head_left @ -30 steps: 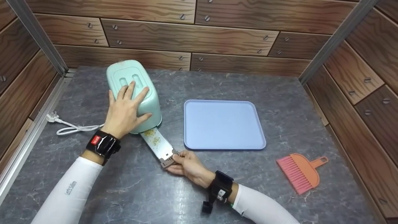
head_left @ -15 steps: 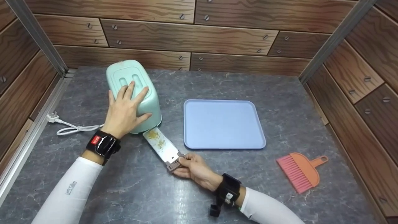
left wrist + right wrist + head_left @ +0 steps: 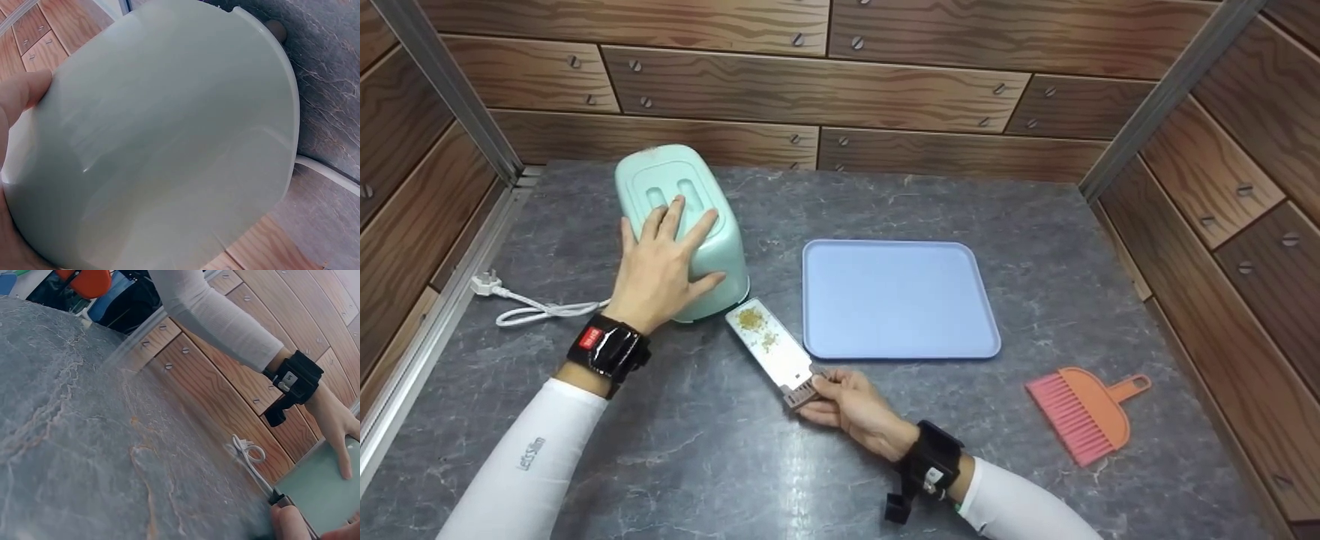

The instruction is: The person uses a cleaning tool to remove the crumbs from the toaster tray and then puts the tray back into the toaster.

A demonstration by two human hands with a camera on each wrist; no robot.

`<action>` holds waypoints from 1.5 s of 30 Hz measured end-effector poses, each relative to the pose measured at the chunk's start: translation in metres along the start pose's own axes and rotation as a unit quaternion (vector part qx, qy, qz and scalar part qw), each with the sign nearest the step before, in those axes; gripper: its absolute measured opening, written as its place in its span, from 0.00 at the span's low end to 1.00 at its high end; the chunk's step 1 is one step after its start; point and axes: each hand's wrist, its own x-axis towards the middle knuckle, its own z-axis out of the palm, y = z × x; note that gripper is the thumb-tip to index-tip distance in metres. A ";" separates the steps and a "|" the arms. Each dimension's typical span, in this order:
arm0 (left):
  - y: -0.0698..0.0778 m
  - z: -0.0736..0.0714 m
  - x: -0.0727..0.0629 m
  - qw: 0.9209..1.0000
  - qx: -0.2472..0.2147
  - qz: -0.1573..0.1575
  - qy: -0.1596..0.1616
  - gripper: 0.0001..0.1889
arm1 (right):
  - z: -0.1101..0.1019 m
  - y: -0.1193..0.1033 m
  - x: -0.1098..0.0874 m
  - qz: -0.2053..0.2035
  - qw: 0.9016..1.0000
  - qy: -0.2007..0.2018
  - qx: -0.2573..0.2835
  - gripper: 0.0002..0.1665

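Note:
A mint-green toaster (image 3: 682,232) stands at the left of the table. My left hand (image 3: 658,281) rests on its top with fingers spread, the thumb lying along the near side. In the left wrist view the toaster's pale wall (image 3: 169,135) fills most of the frame, with the thumb (image 3: 25,93) against it. My right hand (image 3: 859,412) pinches the brown slotted end of a metal crumb tray (image 3: 784,356), thumb on top. Yellowish crumbs (image 3: 750,319) lie toward the tray's far end. That end is just outside the toaster's near lower edge.
A blue tray (image 3: 900,300) lies right of the toaster, close to the crumb tray. An orange brush with pink bristles (image 3: 1080,416) lies farther right. The toaster's white cord and plug (image 3: 487,283) lie at the left. Wood-patterned walls (image 3: 810,82) enclose the table.
My right hand has drawn the crumb tray out of the toaster, toward the lower right, so its whole crumb-strewn surface shows. The left hand and toaster have stayed put.

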 end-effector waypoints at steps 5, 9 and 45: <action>0.000 0.000 0.000 1.000 0.001 -0.001 -0.003 0.45 | -0.008 -0.007 -0.002 -0.011 1.000 0.001 0.005 0.19; 0.000 0.000 -0.001 1.000 0.001 -0.002 -0.003 0.45 | -0.014 -0.014 -0.002 -0.019 1.000 0.006 0.010 0.18; 0.000 0.000 0.001 1.000 -0.003 -0.002 -0.002 0.45 | -0.065 -0.067 -0.005 -0.091 0.991 0.087 0.031 0.13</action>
